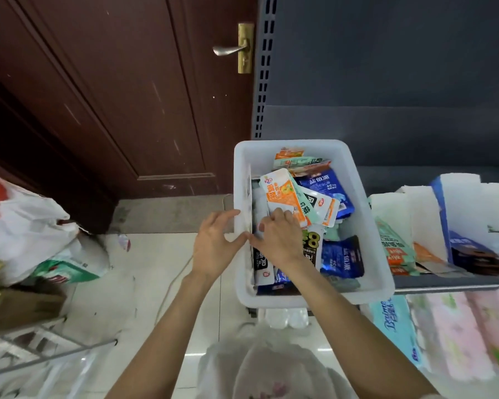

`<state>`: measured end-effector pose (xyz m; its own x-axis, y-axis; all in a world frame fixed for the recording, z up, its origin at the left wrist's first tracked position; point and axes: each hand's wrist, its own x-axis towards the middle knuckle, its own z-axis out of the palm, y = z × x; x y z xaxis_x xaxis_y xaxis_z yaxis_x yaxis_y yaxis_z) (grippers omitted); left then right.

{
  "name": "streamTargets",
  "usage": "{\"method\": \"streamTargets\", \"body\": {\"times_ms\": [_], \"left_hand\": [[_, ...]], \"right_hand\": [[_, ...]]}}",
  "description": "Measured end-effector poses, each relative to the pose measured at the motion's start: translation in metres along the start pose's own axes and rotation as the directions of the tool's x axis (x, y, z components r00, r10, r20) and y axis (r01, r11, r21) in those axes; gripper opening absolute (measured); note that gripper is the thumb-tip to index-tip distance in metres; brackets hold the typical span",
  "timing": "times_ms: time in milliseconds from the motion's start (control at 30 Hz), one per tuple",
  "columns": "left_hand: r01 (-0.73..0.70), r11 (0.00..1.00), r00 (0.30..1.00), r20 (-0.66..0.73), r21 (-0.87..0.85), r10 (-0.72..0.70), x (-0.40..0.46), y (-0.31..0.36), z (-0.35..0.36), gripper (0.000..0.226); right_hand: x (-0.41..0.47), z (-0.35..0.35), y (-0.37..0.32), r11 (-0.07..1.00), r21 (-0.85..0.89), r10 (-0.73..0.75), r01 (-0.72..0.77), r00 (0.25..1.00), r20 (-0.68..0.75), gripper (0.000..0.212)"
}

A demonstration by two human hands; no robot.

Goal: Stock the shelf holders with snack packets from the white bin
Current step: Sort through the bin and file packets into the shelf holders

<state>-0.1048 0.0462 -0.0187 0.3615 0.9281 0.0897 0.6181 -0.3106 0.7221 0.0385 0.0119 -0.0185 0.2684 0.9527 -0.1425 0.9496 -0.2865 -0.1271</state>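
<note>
- Left hand point(213, 243) grips the white bin point(369, 226) by its left wall.
- Right hand point(277, 237), fingers curled among the packets, touches the orange snack packet point(283, 194) lying just beyond it.

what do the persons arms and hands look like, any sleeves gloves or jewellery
Both forearms are bare up to the bottom edge of the picture, with no sleeve covering them. The left hand and the right hand wear no gloves. No rings, watch or bracelet show on the fingers or wrists. The fingernails look short and unpainted.
</note>
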Motion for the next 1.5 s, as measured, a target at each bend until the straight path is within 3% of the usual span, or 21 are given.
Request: {"method": "streamTargets", "body": {"times_ms": [100, 167, 233, 300, 400, 467, 533, 633, 733, 833, 933, 967, 1000, 1067, 1133, 1200, 1267, 1333, 1500], "left_hand": [[0.010, 0.999, 1.000, -0.001, 0.030, -0.010, 0.001, 0.000, 0.000, 0.043], [0.000, 1.000, 0.999, -0.043, 0.017, 0.001, 0.002, 0.006, -0.003, 0.040], [0.029, 0.997, 0.998, -0.055, -0.076, -0.033, 0.003, 0.018, -0.009, 0.038], [0.109, 0.966, 0.994, 0.027, -0.236, -0.105, 0.004, 0.034, -0.013, 0.038], [0.286, 0.825, 0.946, 0.278, -0.487, -0.163, 0.007, 0.055, -0.015, 0.036], [0.348, 0.725, 0.924, 0.349, -0.594, -0.158, 0.006, 0.065, -0.013, 0.027], [0.344, 0.665, 0.933, 0.319, -0.664, -0.164, 0.004, 0.074, -0.009, 0.020], [0.295, 0.695, 0.952, 0.262, -0.656, -0.157, 0.006, 0.079, -0.002, 0.022], [0.170, 0.836, 0.952, 0.307, -0.522, -0.001, 0.011, 0.079, 0.003, 0.027], [0.176, 0.894, 0.869, 0.491, -0.412, 0.056, 0.017, 0.092, 0.004, 0.028], [0.089, 0.947, 0.809, 0.578, -0.308, 0.112, 0.023, 0.112, 0.008, 0.024], [0.074, 0.942, 0.808, 0.573, -0.328, 0.137, 0.024, 0.120, 0.010, 0.024], [0.098, 0.916, 0.809, 0.567, -0.389, 0.154, 0.024, 0.129, 0.013, 0.026], [0.253, 0.805, 0.794, 0.591, -0.537, 0.144, 0.021, 0.148, 0.024, 0.030], [0.367, 0.725, 0.773, 0.625, -0.582, 0.110, 0.016, 0.170, 0.044, 0.029], [0.359, 0.722, 0.812, 0.579, -0.591, 0.070, 0.009, 0.193, 0.070, 0.023], [0.275, 0.735, 0.894, 0.447, -0.619, 0.041, 0.004, 0.220, 0.095, 0.016], [0.111, 0.758, 0.950, 0.293, -0.643, 0.109, 0.003, 0.252, 0.117, 0.011], [-0.286, 0.792, 0.922, 0.070, -0.540, 0.381, 0.007, 0.334, 0.172, 0.013]], "right_hand": [[0.007, -0.002, 0.002, 0.999, 0.004, 0.039, -0.039, 0.999, 0.005, 0.037], [0.004, -0.013, 0.009, 0.966, 0.243, 0.099, -0.082, 0.993, -0.059, 0.026], [-0.005, -0.030, 0.021, 0.803, 0.582, 0.197, -0.126, 0.979, -0.059, 0.015], [-0.017, -0.048, 0.031, 0.544, 0.824, 0.251, -0.157, 0.968, 0.019, 0.010], [-0.037, -0.066, 0.038, 0.151, 0.971, 0.269, -0.186, 0.953, 0.140, 0.016], [-0.044, -0.072, 0.042, 0.051, 0.984, 0.294, -0.173, 0.944, 0.151, 0.013], [-0.049, -0.072, 0.047, 0.018, 0.987, 0.290, -0.158, 0.946, 0.147, 0.009], [-0.058, -0.066, 0.053, 0.048, 0.990, 0.312, -0.135, 0.943, 0.114, 0.030], [-0.068, -0.067, 0.068, 0.239, 0.971, 0.381, -0.008, 0.921, -0.086, 0.062], [-0.083, -0.078, 0.093, 0.405, 0.914, 0.336, -0.006, 0.931, -0.143, 0.060], [-0.104, -0.076, 0.124, 0.581, 0.804, 0.378, -0.127, 0.917, -0.129, 0.044], [-0.111, -0.072, 0.133, 0.548, 0.827, 0.424, -0.124, 0.893, -0.148, 0.034], [-0.119, -0.067, 0.141, 0.450, 0.889, 0.489, -0.088, 0.857, -0.163, 0.024], [-0.135, -0.061, 0.155, 0.187, 0.982, 0.627, 0.034, 0.765, -0.146, 0.016], [-0.146, -0.060, 0.169, -0.021, 0.992, 0.688, 0.126, 0.721, -0.077, 0.017], [-0.153, -0.056, 0.188, -0.082, 0.989, 0.706, 0.124, 0.708, -0.030, 0.020], [-0.158, -0.058, 0.214, 0.065, 0.996, 0.743, 0.063, 0.664, -0.090, 0.030], [-0.165, -0.069, 0.247, 0.310, 0.950, 0.733, 0.024, 0.631, -0.255, 0.047], [-0.177, -0.131, 0.340, 0.662, 0.734, 0.451, 0.151, 0.703, -0.551, 0.056]]}}
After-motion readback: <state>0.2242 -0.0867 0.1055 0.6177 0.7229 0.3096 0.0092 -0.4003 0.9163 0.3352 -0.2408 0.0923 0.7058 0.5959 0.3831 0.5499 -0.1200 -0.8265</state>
